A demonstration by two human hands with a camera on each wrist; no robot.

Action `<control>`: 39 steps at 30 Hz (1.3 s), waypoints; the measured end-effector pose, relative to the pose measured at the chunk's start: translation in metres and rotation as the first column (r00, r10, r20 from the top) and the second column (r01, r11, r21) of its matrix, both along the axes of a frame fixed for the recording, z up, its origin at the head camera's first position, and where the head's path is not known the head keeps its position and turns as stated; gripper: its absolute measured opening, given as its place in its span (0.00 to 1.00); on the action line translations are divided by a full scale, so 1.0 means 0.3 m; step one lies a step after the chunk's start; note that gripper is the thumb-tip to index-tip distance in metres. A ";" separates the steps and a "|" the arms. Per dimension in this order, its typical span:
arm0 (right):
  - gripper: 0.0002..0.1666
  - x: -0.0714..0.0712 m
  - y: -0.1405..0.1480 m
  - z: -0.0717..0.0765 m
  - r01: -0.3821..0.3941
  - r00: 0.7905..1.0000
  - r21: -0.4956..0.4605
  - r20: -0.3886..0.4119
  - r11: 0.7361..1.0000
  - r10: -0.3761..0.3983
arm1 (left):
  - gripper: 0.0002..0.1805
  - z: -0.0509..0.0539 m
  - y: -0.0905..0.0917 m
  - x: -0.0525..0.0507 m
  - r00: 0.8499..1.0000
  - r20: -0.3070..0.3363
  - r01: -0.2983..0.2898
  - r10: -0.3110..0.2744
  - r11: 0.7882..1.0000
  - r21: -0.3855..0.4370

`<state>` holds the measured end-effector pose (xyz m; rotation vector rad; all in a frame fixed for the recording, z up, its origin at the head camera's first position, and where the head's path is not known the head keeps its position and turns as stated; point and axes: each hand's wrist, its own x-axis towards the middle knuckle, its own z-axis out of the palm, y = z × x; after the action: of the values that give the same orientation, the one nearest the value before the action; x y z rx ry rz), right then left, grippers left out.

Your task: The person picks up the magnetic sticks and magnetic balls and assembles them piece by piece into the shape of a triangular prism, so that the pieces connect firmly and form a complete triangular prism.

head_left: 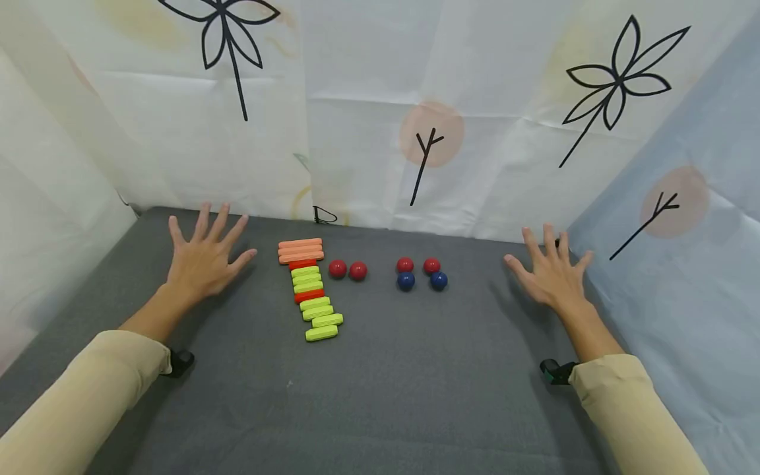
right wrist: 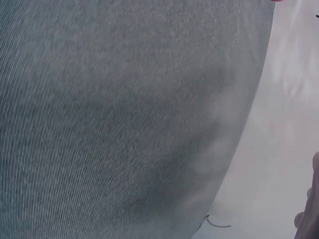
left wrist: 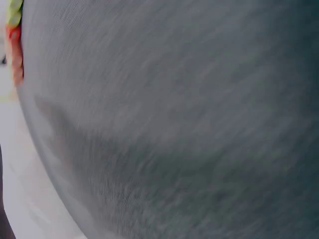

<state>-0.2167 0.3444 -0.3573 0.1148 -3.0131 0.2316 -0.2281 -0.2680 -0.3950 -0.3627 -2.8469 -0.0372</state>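
With fingers spread straight, my left hand [head_left: 200,262] hovers over the left side of the grey table and holds nothing. My right hand [head_left: 552,274] is likewise spread at the right, also holding nothing. Nearest the left hand runs a column of short sticks: three orange sticks [head_left: 301,250] at the far end, then red sticks [head_left: 309,296] among several yellow-green sticks [head_left: 317,313]. Two red balls [head_left: 348,270] lie right of the column. Farther right, two more red balls [head_left: 405,264] sit just behind two blue balls [head_left: 406,282]. The left wrist view catches the column's edge [left wrist: 15,37].
The grey cloth-covered table [head_left: 380,396] meets a white printed curtain [head_left: 356,132] at its back edge. More hanging fabric [head_left: 724,264] bounds the right side, and white fabric [head_left: 47,218] the left. Dark straps [head_left: 558,373] sit at both wrists.
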 end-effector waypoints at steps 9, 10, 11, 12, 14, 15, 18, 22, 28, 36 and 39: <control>0.49 -0.002 -0.073 -0.015 -0.181 0.982 -0.124 0.023 0.976 0.185 | 0.41 -0.031 0.123 0.056 0.974 -0.017 0.226 -0.227 0.973 -0.047; 0.49 -0.001 -0.083 -0.020 -0.196 0.979 -0.145 0.023 0.970 0.201 | 0.41 -0.033 0.136 0.063 0.967 -0.018 0.253 -0.254 0.966 -0.042; 0.49 0.000 -0.094 -0.025 -0.207 0.976 -0.164 0.027 0.965 0.214 | 0.41 -0.035 0.148 0.071 0.960 -0.020 0.279 -0.280 0.959 -0.040; 0.48 0.001 -0.104 -0.030 -0.214 0.974 -0.188 0.039 0.959 0.225 | 0.41 -0.037 0.160 0.077 0.951 -0.023 0.306 -0.307 0.951 -0.034; 0.47 0.003 -0.123 -0.041 -0.226 0.966 -0.238 0.072 0.945 0.249 | 0.41 -0.042 0.185 0.092 0.935 -0.017 0.353 -0.354 0.935 -0.027; 0.47 0.004 -0.133 -0.047 -0.231 0.960 -0.263 0.095 0.937 0.263 | 0.40 -0.045 0.196 0.102 0.926 -0.003 0.376 -0.376 0.926 -0.014; 0.47 0.009 -0.164 -0.063 -0.233 0.940 -0.339 0.162 0.911 0.301 | 0.40 -0.053 0.233 0.134 0.902 0.063 0.426 -0.427 0.904 0.039; 0.43 0.010 -0.199 -0.090 -0.256 0.913 -0.434 0.186 0.864 0.364 | 0.38 -0.062 0.279 0.179 0.861 0.149 0.459 -0.486 0.869 0.187; 0.39 0.011 -0.245 -0.119 -0.269 0.906 -0.502 0.157 0.822 0.392 | 0.40 -0.080 0.312 0.219 0.779 0.132 0.548 -0.613 0.768 0.333; 0.36 0.008 -0.299 -0.145 -0.229 0.920 -0.545 0.149 0.806 0.362 | 0.25 -0.085 0.301 0.238 0.758 0.151 0.504 -0.634 0.718 0.481; 0.36 0.003 -0.309 -0.152 -0.206 0.930 -0.541 0.150 0.815 0.335 | 0.19 -0.087 0.296 0.241 0.761 0.150 0.490 -0.632 0.710 0.505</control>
<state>-0.2157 0.2515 -0.4028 0.5018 -3.0189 1.1538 -0.1557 -0.1793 -0.4212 -1.2132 -2.7645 -0.9257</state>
